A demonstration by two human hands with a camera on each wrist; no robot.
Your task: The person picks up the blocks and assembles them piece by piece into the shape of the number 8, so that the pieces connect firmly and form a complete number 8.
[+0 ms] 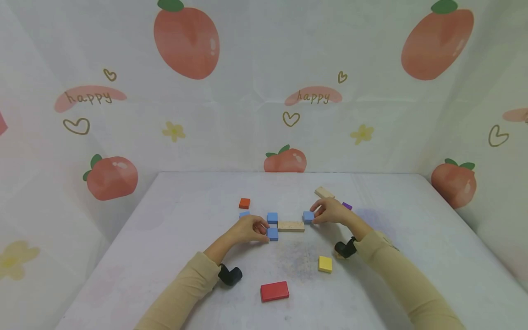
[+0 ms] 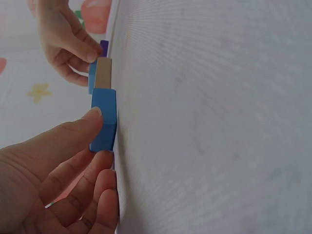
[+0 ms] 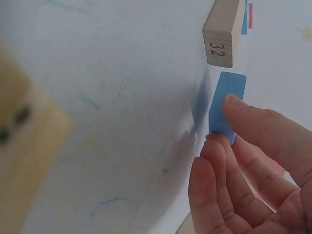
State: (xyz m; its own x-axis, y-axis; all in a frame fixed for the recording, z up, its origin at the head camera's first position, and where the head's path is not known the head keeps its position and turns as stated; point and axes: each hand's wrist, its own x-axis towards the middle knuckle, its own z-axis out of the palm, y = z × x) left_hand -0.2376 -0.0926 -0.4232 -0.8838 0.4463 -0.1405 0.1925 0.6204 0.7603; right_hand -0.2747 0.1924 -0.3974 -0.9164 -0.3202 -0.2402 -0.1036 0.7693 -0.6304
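Observation:
In the head view my left hand pinches a small blue block at the front left end of a plain wooden block. The left wrist view shows the thumb laid on this blue block, the fingers curled at its near end. Directly behind it is a second blue block. My right hand holds another blue block between thumb and fingers, at the far right end of the wooden one. A small gap parts that blue block from the wooden block, which bears "32".
Partly covered by the left hand lies one more blue block, with an orange block behind it. A wooden block and a purple block lie beyond the right hand. Nearer are a yellow block and a red block.

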